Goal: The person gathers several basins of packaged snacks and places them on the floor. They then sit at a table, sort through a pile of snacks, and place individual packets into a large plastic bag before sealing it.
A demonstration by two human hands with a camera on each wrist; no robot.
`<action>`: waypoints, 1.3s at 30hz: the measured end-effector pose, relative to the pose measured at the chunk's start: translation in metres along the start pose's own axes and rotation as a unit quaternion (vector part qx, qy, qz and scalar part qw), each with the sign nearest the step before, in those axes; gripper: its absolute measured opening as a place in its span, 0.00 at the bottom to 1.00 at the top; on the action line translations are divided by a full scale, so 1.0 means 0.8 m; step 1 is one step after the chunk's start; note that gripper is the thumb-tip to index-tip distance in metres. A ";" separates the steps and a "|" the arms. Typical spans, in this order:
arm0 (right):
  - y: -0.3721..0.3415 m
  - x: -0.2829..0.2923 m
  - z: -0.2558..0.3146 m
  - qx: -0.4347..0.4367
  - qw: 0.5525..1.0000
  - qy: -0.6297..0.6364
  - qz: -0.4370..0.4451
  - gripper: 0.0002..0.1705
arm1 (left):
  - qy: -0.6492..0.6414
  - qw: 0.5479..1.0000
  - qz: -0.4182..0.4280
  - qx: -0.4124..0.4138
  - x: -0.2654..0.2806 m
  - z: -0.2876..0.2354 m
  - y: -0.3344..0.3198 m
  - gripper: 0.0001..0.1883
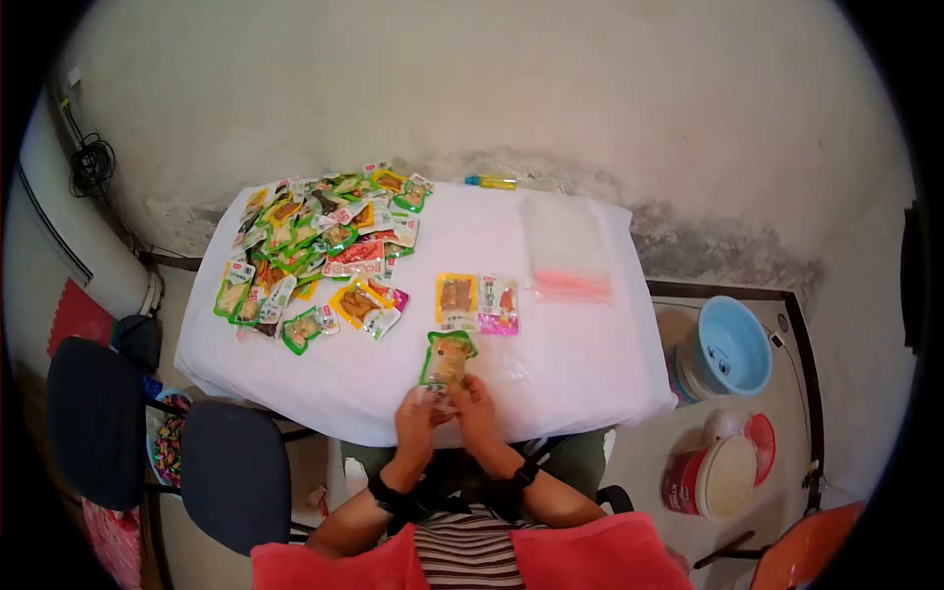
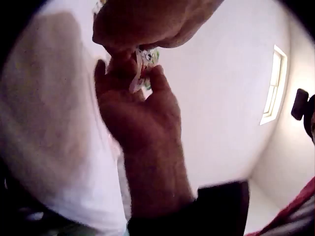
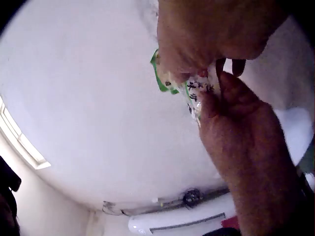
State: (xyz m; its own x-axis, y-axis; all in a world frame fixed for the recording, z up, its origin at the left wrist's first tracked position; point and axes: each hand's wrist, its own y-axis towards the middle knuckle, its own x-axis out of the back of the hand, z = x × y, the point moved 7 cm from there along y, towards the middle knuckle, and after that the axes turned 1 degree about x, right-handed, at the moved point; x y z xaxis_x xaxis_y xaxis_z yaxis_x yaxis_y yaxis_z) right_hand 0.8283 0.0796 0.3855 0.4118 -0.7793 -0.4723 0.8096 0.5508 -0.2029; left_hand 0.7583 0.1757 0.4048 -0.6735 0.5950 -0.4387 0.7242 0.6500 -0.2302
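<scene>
A green-edged food packet point(image 1: 448, 356) with pale brown contents stands out in front of both hands at the table's near edge. My left hand point(image 1: 417, 425) pinches its lower end, and my right hand point(image 1: 476, 411) pinches the same end from the other side. In the right wrist view the packet point(image 3: 195, 92) shows dark lettering between the fingers. The left wrist view has it mostly hidden behind the hands. Just beyond lie a yellow-edged packet point(image 1: 456, 300) and a pink-and-white packet point(image 1: 499, 305), side by side.
A heap of mixed food packets point(image 1: 324, 231) covers the table's left side. Clear plastic bags point(image 1: 568, 246) with a pink band lie at the right. A small yellow bottle point(image 1: 497, 182) is at the back edge. Chairs point(image 1: 236, 472) stand left; a blue basin point(image 1: 733, 344) and buckets stand right.
</scene>
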 end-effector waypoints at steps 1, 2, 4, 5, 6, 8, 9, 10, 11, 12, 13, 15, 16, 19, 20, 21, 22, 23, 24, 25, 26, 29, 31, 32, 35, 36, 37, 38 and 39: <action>-0.007 0.020 0.008 0.031 0.997 0.038 -0.056 0.16 | 0.035 0.998 0.053 0.023 -0.010 0.016 -0.002 0.07; -0.011 0.033 0.019 0.075 0.992 0.080 -0.064 0.14 | 0.069 0.991 0.108 0.049 -0.021 0.034 -0.007 0.08; -0.023 0.061 0.042 0.046 0.993 0.056 -0.096 0.14 | 0.215 0.966 0.117 -0.083 -0.028 0.024 -0.002 0.09; -0.029 0.078 0.050 0.018 0.993 0.032 -0.117 0.15 | 0.347 0.903 0.117 -0.224 -0.040 0.004 -0.001 0.11; -0.032 0.092 0.056 0.010 0.994 0.019 -0.105 0.15 | 0.465 0.780 0.139 -0.394 -0.065 -0.023 -0.012 0.18; -0.041 0.112 0.063 -0.001 0.995 0.019 -0.095 0.16 | 0.524 0.720 0.164 -0.424 -0.094 -0.033 -0.010 0.19; -0.044 0.117 0.063 -0.017 0.997 0.018 -0.076 0.17 | 0.582 0.653 0.179 -0.451 -0.105 -0.032 -0.013 0.21; -0.048 0.122 0.064 -0.016 0.997 0.019 -0.075 0.17 | 0.593 0.641 0.182 -0.452 -0.106 -0.026 -0.004 0.22; -0.053 0.125 0.065 -0.011 0.998 0.016 -0.064 0.18 | 0.593 0.640 0.182 -0.454 -0.105 -0.023 0.006 0.22; -0.058 0.128 0.065 -0.005 0.998 0.014 -0.054 0.20 | 0.591 0.645 0.189 -0.446 -0.104 -0.019 0.015 0.20; -0.061 0.136 0.061 -0.004 0.998 0.015 -0.055 0.20 | 0.589 0.650 0.196 -0.438 -0.103 -0.015 0.024 0.17; -0.065 0.145 0.048 -0.029 0.999 0.015 -0.044 0.21 | 0.582 0.642 0.210 -0.452 -0.104 -0.013 0.034 0.14; -0.072 0.146 0.045 -0.029 0.999 0.017 -0.041 0.21 | 0.575 0.634 0.221 -0.468 -0.105 -0.016 0.034 0.10; -0.077 0.140 0.035 -0.065 0.998 -0.008 -0.022 0.19 | 0.555 0.663 0.198 -0.461 -0.108 -0.028 0.033 0.04; -0.075 0.139 0.031 -0.080 0.995 -0.052 -0.016 0.20 | 0.555 0.663 0.197 -0.462 -0.112 -0.031 0.032 0.04; -0.074 0.137 0.030 -0.095 0.991 -0.095 -0.010 0.20 | 0.544 0.671 0.188 -0.468 -0.115 -0.037 0.030 0.05; -0.071 0.133 0.031 -0.094 0.991 -0.096 -0.009 0.20 | 0.531 0.679 0.180 -0.474 -0.117 -0.042 0.028 0.05; -0.063 0.127 0.034 -0.085 0.993 -0.084 -0.011 0.20 | 0.531 0.679 0.178 -0.475 -0.121 -0.043 0.027 0.05; -0.054 0.118 0.038 -0.075 0.994 -0.073 -0.012 0.20 | 0.522 0.687 0.180 -0.472 -0.125 -0.045 0.026 0.05; -0.045 0.109 0.041 -0.066 0.996 -0.063 -0.014 0.20 | 0.512 0.697 0.181 -0.468 -0.127 -0.048 0.025 0.06; -0.038 0.100 0.039 -0.065 0.996 -0.064 -0.012 0.20 | 0.511 0.697 0.180 -0.470 -0.130 -0.051 0.023 0.06; -0.014 0.081 0.037 -0.061 0.997 0.001 -0.040 0.21 | 0.508 0.707 0.180 -0.458 -0.135 -0.056 0.020 0.08; 0.006 0.071 0.043 -0.058 0.995 0.038 -0.068 0.19 | 0.513 0.694 0.197 -0.465 -0.138 -0.055 0.016 0.08; 0.018 0.068 0.043 -0.057 0.995 0.037 -0.067 0.19 | 0.513 0.694 0.196 -0.466 -0.138 -0.056 0.014 0.08; 0.068 0.071 0.024 -0.062 0.994 0.077 -0.053 0.16 | 0.517 0.683 0.200 -0.476 -0.137 -0.054 0.010 0.10; 0.087 0.072 0.020 -0.038 0.995 0.088 -0.036 0.15 | 0.515 0.684 0.206 -0.474 -0.133 -0.047 0.014 0.09; 0.103 0.072 0.016 -0.013 0.995 0.100 -0.019 0.14 | 0.513 0.686 0.211 -0.471 -0.130 -0.044 0.015 0.09; 0.114 0.080 0.011 -0.014 0.995 0.099 -0.015 0.14 | 0.514 0.685 0.208 -0.472 -0.128 -0.042 0.015 0.09; 0.119 0.081 0.014 -0.019 0.996 0.086 0.009 0.14 | 0.499 0.697 0.201 -0.475 -0.127 -0.043 0.013 0.08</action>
State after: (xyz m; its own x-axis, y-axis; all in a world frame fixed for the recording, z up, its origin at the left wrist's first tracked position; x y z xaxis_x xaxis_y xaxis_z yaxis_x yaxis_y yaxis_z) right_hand 0.9364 0.0782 0.3449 0.3467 -0.7083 -0.6149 0.7845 0.5783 -0.2238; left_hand 0.8290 0.1382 0.4768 -0.5554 0.5439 0.6291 0.7784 0.0739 0.6234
